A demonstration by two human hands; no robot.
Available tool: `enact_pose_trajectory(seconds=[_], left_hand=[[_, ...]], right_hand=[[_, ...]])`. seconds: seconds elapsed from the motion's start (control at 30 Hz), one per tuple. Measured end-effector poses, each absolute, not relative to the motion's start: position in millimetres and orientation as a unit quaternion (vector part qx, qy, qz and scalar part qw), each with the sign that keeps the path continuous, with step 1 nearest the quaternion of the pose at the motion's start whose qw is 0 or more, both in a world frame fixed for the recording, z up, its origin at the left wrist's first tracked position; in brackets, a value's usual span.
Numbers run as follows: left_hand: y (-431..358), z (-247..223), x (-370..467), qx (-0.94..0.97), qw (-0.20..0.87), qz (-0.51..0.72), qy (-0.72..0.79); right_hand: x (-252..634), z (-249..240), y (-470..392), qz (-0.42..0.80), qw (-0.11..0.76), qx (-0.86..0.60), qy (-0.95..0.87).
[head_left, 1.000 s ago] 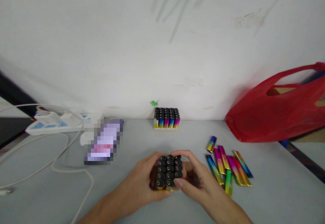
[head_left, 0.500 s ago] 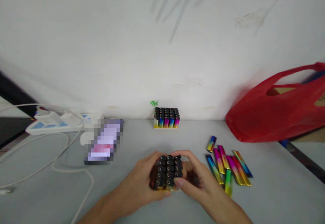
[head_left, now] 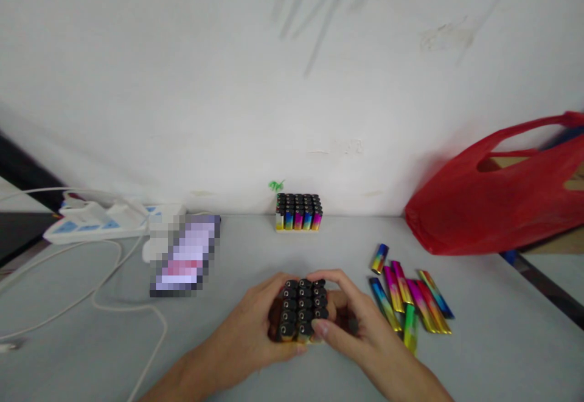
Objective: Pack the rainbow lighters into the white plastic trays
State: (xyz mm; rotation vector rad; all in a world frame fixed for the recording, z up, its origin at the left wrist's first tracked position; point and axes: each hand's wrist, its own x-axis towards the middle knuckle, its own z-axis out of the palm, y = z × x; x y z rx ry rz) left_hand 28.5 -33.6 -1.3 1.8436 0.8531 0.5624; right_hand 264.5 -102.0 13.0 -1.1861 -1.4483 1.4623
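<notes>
Between my two hands stands a block of what look like lighters (head_left: 305,303), packed upright in rows with black tops facing up. My left hand (head_left: 249,323) wraps its left side, the thumb along the near edge. At the right column, my right hand (head_left: 358,323) has its thumb on the near corner and its index finger at the far corner. The other right fingers curl at the side, partly hidden. Right of that hand lie several shiny rainbow-coloured sleeves (head_left: 409,323), flat and loosely spread on the grey table (head_left: 246,256).
Against the wall stands a second block of lighters (head_left: 298,219) in colourful sleeves. A blurred-out phone (head_left: 189,253), a power strip (head_left: 109,227) and white cables (head_left: 157,317) lie on the left. A red plastic bag (head_left: 497,201) sits at the back right.
Almost nothing differs. Both hands keep the same hold on the block of lighters, and the camera view has shifted very slightly.
</notes>
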Motion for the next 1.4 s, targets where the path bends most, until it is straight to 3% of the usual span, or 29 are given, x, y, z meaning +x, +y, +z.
enact_pose_trajectory(seconds=[1.4], left_hand=[[-33.7,0.6,28.9,0.758,0.501,0.226,0.351]], right_hand=[[265.6,4.9,-100.1,0.525,0.403,-0.486,-0.571]])
